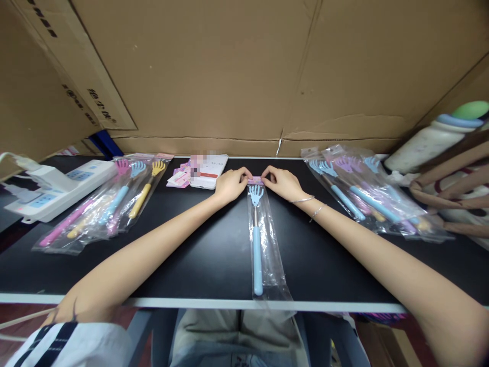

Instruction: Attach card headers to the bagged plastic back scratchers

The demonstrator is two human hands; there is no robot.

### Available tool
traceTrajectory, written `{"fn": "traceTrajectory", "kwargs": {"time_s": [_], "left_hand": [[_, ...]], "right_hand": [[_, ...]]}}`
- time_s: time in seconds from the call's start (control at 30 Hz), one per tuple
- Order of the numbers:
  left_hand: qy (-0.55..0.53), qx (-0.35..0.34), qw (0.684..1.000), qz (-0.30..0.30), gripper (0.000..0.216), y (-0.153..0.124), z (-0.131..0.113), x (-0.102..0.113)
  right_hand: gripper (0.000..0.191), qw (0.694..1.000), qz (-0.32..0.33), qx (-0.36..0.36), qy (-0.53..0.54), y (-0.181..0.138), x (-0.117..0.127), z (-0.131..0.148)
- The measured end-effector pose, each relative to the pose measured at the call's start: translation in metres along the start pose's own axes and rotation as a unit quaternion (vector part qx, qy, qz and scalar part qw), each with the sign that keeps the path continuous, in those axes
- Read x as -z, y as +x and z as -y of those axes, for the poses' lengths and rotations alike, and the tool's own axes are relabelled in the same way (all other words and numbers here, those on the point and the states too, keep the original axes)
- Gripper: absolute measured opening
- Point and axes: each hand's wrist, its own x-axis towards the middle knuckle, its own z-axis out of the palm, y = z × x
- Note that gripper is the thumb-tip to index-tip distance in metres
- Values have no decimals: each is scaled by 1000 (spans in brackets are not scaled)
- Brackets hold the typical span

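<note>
We pinch the pink header [255,180] of the bagged blue back scratcher [257,239] with left hand [229,184] and right hand [281,183], mid-table [191,255], its handle reaching the near edge.

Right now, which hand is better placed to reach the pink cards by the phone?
Probably left: the left hand lies beside the phone and pink cards; the right hand pinches the bagged scratcher from its far side.

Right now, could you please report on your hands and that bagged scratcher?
Left hand and right hand both pinching pink header card. Bagged blue back scratcher flat on black table. Phone close beside left hand.
</note>
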Motion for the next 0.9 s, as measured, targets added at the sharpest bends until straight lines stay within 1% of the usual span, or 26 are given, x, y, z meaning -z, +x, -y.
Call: {"fn": "traceTrajectory", "kwargs": {"time_s": [0.63, 0.9], "left_hand": [[1, -2, 1000, -1, 22, 2, 2, -2], [-1, 0, 1000, 2, 22, 0, -1, 0]], "right_hand": [[17, 1000, -5, 7, -2, -1, -1, 0], [16, 1000, -3, 10, -7, 0, 0, 0]]}}
